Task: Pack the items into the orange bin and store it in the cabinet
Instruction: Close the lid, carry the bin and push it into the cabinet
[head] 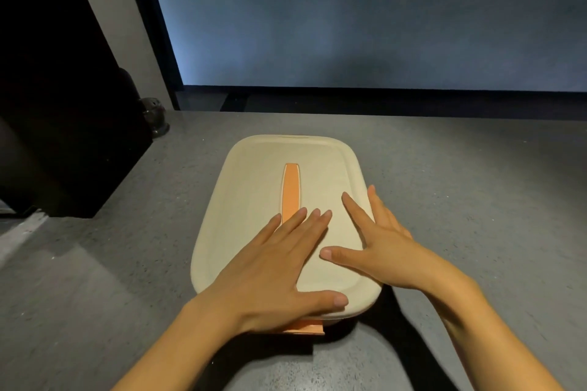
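Observation:
A cream lid (254, 187) with an orange strap handle (291, 187) down its middle covers the orange bin, which stands on the grey counter (460, 187). Only a sliver of the orange bin (305, 327) shows under the lid's near edge. My left hand (273, 267) lies flat on the near part of the lid, fingers spread, thumb along the front rim. My right hand (378, 241) rests flat on the lid's right side, fingers apart, the outer ones reaching over the right edge. Neither hand holds anything. The bin's contents are hidden.
A tall black block (63, 136) stands on the counter at the left, with a small dark round object (155, 117) behind it. Beyond the counter's far edge there is a dark gap and a grey-blue wall (349, 16).

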The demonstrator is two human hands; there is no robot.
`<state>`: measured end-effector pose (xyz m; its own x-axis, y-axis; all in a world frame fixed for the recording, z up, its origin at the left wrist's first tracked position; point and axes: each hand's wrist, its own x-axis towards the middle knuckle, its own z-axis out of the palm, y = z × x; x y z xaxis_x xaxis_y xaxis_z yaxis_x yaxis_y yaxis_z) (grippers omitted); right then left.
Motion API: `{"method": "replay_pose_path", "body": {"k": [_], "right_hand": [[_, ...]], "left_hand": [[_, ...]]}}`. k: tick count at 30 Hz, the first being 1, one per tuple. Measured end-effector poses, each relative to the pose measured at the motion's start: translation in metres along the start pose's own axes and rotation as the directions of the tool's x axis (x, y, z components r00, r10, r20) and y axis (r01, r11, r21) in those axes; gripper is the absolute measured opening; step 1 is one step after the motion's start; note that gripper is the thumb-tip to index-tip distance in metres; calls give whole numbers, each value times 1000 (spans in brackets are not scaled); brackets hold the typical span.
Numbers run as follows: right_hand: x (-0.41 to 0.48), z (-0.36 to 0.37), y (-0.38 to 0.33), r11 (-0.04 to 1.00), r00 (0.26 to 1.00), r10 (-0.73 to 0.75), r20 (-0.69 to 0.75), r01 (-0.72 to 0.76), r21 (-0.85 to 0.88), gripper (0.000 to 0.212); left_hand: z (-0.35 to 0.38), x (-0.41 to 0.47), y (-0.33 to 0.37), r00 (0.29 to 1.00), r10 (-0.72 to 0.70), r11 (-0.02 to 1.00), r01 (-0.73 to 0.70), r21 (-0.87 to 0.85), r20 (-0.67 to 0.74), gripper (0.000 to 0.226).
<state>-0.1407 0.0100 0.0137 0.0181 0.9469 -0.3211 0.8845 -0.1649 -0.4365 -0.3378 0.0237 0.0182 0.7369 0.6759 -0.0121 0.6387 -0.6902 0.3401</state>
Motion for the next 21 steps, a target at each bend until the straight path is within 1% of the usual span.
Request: {"method": "replay_pose_path", "body": {"k": [2,3,5,6,7,9,10,11,13,15,17,19,21], "right_hand": [[1,-4,-3,992,999,24,34,-20,-122,111],[1,-7,-5,986,998,28,50,-20,-164,109],[5,-12,-15,979,999,24,40,-15,-201,108],[8,-12,-22,982,1000,28,11,-26,-188,106],[10,-11,-32,988,998,46,-30,-50,-149,103],[12,1,-47,988,988,104,-117,-116,-97,97],[11,9,-52,982,979,128,-159,-147,-117,95],[11,17,-53,975,969,139,-202,-170,-146,93],[9,27,-53,968,954,143,-262,-190,-166,91],[8,28,-51,966,952,144,-270,-195,-172,91],[9,27,-50,964,954,143,-264,-195,-184,92],[12,27,-47,963,955,125,-269,-182,-200,92],[16,26,-43,964,961,86,-264,-147,-221,93]], "left_hand": [[1,1,-3,1000,6,998,-6,-55,11,82],[-2,2,-7,1000,-14,988,16,-153,16,80],[-13,5,-18,995,-99,918,94,-385,7,76],[-17,7,-26,990,-143,906,123,-405,-18,75],[-21,10,-34,983,-179,928,153,-339,-47,73],[-23,17,-49,971,-226,971,218,-102,-75,74],[-21,20,-53,970,-230,973,229,-26,-77,75],[-19,23,-56,972,-224,974,225,12,-76,73],[-17,25,-61,979,-187,981,190,27,-81,70],[-20,24,-71,975,-191,981,193,2,-114,73],[-23,24,-82,953,-257,965,263,20,-159,80],[-22,26,-83,933,-331,936,343,77,-138,84],[-19,25,-76,905,-409,904,419,86,-116,83]]}}
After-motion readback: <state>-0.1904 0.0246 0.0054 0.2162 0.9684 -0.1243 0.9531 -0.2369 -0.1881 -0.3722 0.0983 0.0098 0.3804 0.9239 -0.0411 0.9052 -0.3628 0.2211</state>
